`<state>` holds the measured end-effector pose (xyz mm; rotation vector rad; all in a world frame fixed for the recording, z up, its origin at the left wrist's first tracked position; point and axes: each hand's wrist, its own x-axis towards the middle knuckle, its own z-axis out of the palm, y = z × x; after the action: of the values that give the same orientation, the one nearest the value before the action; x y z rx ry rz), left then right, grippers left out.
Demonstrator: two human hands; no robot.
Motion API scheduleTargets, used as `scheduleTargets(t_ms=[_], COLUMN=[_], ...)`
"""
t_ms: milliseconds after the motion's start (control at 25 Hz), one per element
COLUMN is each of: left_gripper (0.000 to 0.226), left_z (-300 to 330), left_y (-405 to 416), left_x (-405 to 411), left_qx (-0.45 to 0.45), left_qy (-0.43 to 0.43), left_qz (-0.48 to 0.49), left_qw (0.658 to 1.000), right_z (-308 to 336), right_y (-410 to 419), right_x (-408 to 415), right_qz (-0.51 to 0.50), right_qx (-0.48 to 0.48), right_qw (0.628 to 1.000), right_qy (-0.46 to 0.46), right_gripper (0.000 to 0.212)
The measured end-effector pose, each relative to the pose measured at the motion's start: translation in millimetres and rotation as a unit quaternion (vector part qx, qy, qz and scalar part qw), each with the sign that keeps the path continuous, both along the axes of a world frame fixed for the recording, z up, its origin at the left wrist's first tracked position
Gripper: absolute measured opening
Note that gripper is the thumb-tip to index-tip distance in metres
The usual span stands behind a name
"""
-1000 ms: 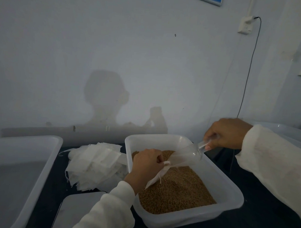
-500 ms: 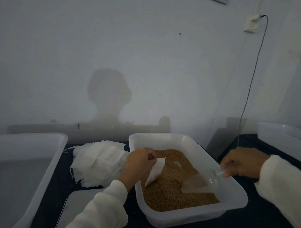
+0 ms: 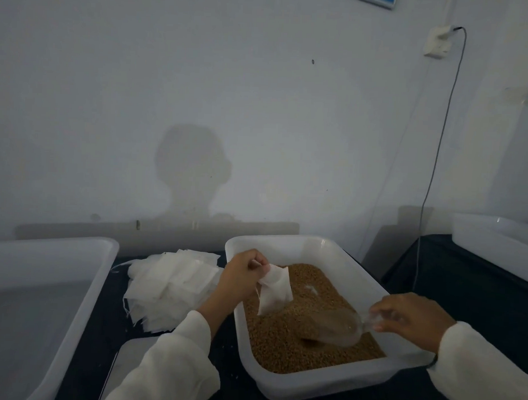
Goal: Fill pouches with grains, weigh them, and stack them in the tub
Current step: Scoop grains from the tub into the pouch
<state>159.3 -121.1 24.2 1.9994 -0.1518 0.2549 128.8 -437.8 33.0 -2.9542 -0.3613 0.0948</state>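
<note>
A white tray (image 3: 303, 241) in front of me holds brown grains (image 3: 285, 335). My left hand (image 3: 242, 274) pinches a small white pouch (image 3: 276, 288) by its top; the pouch hangs over the grains. My right hand (image 3: 411, 317) grips the handle of a clear plastic scoop (image 3: 333, 326), whose bowl lies low in the grains at the tray's near right. A heap of empty white pouches (image 3: 170, 286) lies left of the tray. A large white tub (image 3: 44, 282) stands at the far left.
A flat white scale (image 3: 128, 362) sits near the front edge, partly under my left sleeve. Another white tub (image 3: 494, 243) stands at the right on the dark table. A cable (image 3: 438, 146) hangs from a wall socket behind the tray.
My right hand has brought the scoop down from the pouch's mouth into the grains at the tray's right. The pouch in my left hand now hangs free, turned more upright.
</note>
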Motion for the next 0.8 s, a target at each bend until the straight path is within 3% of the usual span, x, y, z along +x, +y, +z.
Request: scheduleTargets(t_ms=[80, 160, 400, 800], left_gripper=[0.016, 0.015, 0.017, 0.017], left_z=[1.9, 0.9, -12.7, -13.4], left_y=[0.7, -0.9, -15.9, -27.4], left_x=[-0.1, 0.0, 2.3, 1.0], left_qx=[-0.112, -0.122, 0.084, 0.099], left_qy=[0.065, 0.083, -0.014, -0.038], left_qz=[-0.022, -0.018, 0.004, 0.01], left_qw=[0.991, 0.989, 0.996, 0.994], right_z=[2.5, 8.6, 46.2, 85.2], right_y=[-13.0, -23.1, -14.8, 30.7], right_x=[-3.6, -7.8, -14.2, 3.4], right_qz=[-0.019, -0.025, 0.008, 0.052], right_qx=[0.027, 0.044, 0.121, -0.084], right_qw=[0.999, 0.999, 0.991, 0.988], right_qy=[-0.006, -0.014, -0.058, -0.117], right_gripper=[0.024, 0.021, 0.025, 0.027])
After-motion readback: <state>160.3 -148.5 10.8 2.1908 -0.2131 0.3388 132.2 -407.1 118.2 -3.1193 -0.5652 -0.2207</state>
